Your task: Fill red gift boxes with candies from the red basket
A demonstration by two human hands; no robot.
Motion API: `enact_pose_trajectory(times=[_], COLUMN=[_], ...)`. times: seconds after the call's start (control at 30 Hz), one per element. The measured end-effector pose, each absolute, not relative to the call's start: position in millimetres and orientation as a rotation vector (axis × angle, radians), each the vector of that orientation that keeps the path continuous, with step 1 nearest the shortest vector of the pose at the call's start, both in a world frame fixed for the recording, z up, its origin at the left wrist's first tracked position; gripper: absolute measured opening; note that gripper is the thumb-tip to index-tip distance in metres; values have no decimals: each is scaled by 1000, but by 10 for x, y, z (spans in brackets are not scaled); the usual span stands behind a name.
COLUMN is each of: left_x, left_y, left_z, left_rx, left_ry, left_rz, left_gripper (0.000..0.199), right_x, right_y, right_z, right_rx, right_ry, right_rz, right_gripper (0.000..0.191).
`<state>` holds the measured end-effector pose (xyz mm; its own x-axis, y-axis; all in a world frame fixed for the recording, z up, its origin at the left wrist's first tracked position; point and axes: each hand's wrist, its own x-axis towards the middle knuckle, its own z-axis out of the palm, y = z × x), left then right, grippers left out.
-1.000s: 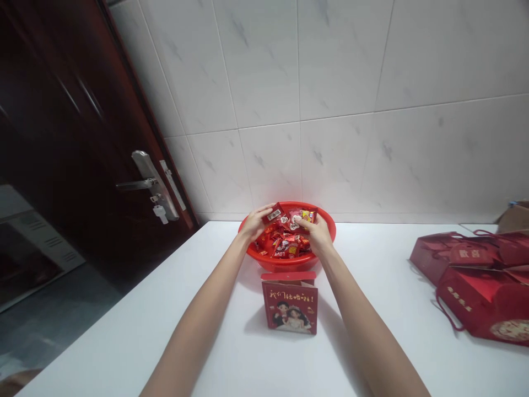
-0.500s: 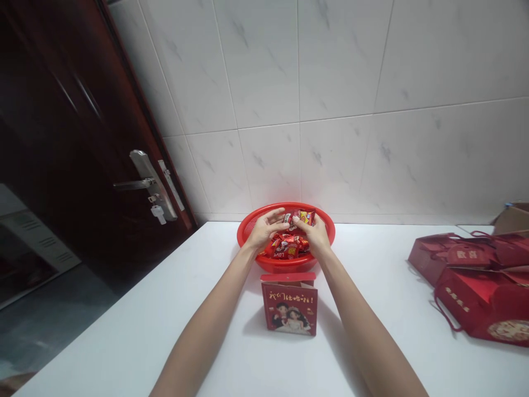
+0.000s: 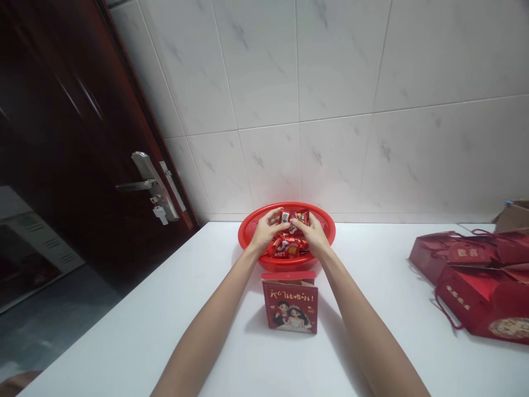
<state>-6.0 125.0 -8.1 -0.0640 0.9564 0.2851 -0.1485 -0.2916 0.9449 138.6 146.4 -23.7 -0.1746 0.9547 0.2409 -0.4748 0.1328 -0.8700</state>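
Observation:
Over a red plastic basket [image 3: 285, 267] both hands are raised, close together. My left hand [image 3: 269, 227] has its fingers closed on a red candy packet [image 3: 286, 217] with a white label. My right hand [image 3: 311, 231] grips red and yellow candy packets [image 3: 302, 216] beside it, thumb across the front. Below the hands, more red wrapped candies [image 3: 287, 248] lie in the basket. In front of the basket stands a small red box [image 3: 291, 306] with a cartoon couple on its face, its top open.
Red gift boxes [image 3: 483, 292] with cord handles lie at the right of the white table [image 3: 223, 353]. Behind them is a brown cardboard box [image 3: 514, 218]. A tiled wall is behind the basket; a dark door [image 3: 74, 138] stands at the left.
My left hand has closed its fingers on the white-labelled packet. My right hand has moved slightly left with its packets, so the two hands are closer together.

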Motion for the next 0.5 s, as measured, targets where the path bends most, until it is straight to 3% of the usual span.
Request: enact_pose_trajectory(times=[0.2,0.33,0.5], left_x=[-79,-317,-691], left_y=[1280,1406,1599], left_z=[-83,-72,-66], left_rx=[1300,1270,1655], left_ry=[991,1280,1790], left_rz=[1558,1636,1270], left_gripper=[51,38,32], right_x=[1382,1394,1401], right_y=[1448,1448,1460], right_z=[-204,-166,-141], right_rx=[-619,-635,-671], right_ry=[-1067,-963,-864], right_rz=[1402,1420,1454], right_gripper=[39,37,32])
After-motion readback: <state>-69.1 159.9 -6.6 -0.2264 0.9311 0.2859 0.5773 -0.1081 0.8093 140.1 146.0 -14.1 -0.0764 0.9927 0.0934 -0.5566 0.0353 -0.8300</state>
